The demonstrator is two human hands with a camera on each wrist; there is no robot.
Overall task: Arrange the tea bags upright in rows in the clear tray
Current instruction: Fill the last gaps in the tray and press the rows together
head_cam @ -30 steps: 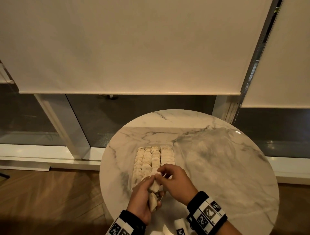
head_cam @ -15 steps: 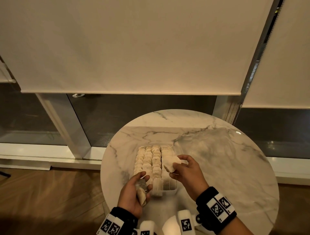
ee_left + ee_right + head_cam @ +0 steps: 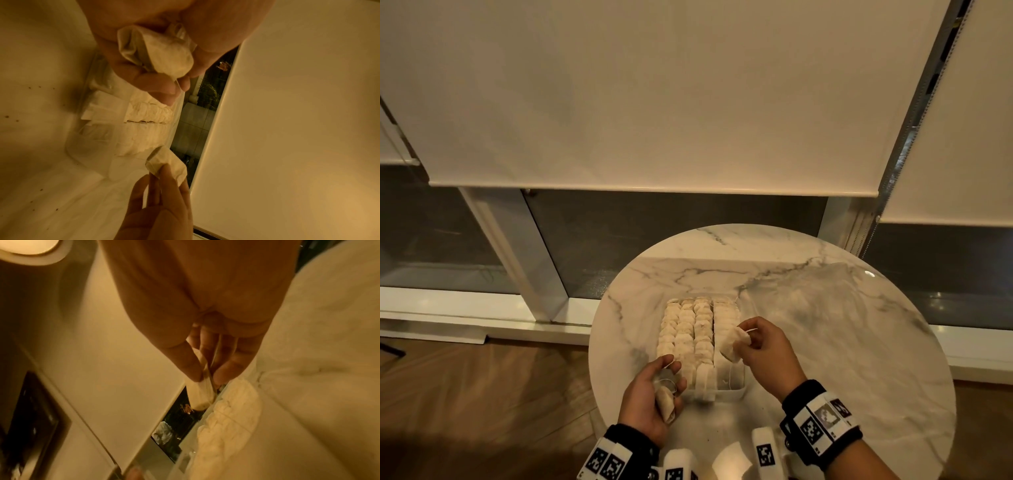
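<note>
Now the right hand (image 3: 763, 349) pinches one tea bag (image 3: 734, 344) above the clear tray (image 3: 738, 390); the left hand's (image 3: 650, 404) grip clasps spare tea bags (image 3: 666, 406).

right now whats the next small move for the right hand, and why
Probably lower the pale paper tea bag pinched in the right hand upright into the near end of the rightmost row of the clear plastic tray. That end shows bare tray floor, while the other three rows look full. The left hand holds spare bags.
</note>
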